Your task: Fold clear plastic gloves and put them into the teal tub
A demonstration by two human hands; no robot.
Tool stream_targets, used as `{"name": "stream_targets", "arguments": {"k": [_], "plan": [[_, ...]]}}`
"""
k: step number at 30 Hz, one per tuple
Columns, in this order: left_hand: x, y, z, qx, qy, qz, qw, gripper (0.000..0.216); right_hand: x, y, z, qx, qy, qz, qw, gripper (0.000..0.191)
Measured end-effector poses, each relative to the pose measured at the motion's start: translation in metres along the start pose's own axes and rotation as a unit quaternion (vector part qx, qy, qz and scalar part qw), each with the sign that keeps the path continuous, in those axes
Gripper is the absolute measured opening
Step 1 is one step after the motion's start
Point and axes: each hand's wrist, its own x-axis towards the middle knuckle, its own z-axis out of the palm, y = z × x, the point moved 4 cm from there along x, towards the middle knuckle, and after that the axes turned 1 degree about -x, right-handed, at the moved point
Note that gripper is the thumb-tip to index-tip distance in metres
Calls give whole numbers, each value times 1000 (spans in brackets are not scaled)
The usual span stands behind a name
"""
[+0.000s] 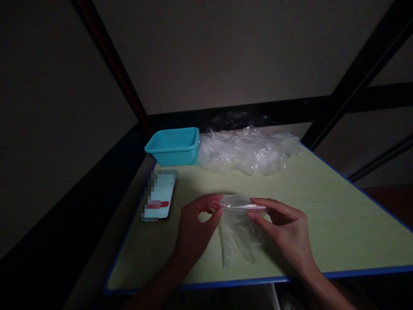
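Between my two hands hangs a clear, thin plastic glove (238, 232), its finger-like ends pointing down toward the table's near edge. My left hand (198, 224) pinches the upper left edge of it between thumb and fingers. At the upper right edge, my right hand (285, 226) pinches it in the same way. The top edge is stretched straight between the hands and catches the light. Beyond the hands lies a crumpled heap of clear plastic (245, 150), whose separate pieces I cannot make out.
A turquoise plastic basin (174, 156) stands at the table's back left, beside the heap. In front of it lies a phone (163, 193) with a lit screen, partly pixelated. The pale green table (335, 232) has a blue edge. A wall panel rises behind.
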Motion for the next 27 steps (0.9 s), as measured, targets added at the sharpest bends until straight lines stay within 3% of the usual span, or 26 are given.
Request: {"name": "stream_targets", "arguments": {"k": [7, 12, 16, 19, 22, 27], "plan": [[1, -4, 3, -50, -33, -15, 998, 11, -2, -3, 0, -4, 8, -8, 1000, 20], [0, -2, 2, -23, -41, 5, 999, 11, -1, -5, 0, -15, 13, -8, 1000, 16], [-2, 5, -4, 52, -25, 83, 995, 42, 0, -7, -1, -22, 8, -18, 1000, 17], [0, 8, -3, 76, -78, 121, 987, 55, 1, -8, 0, -24, 2, -20, 1000, 17], [5, 9, 0, 53, -142, 133, 979, 46, 2, -9, 1, -21, 3, -24, 999, 17], [11, 8, 5, 24, -148, 130, 980, 23, 3, -14, 2, -17, 7, -36, 999, 21]]}}
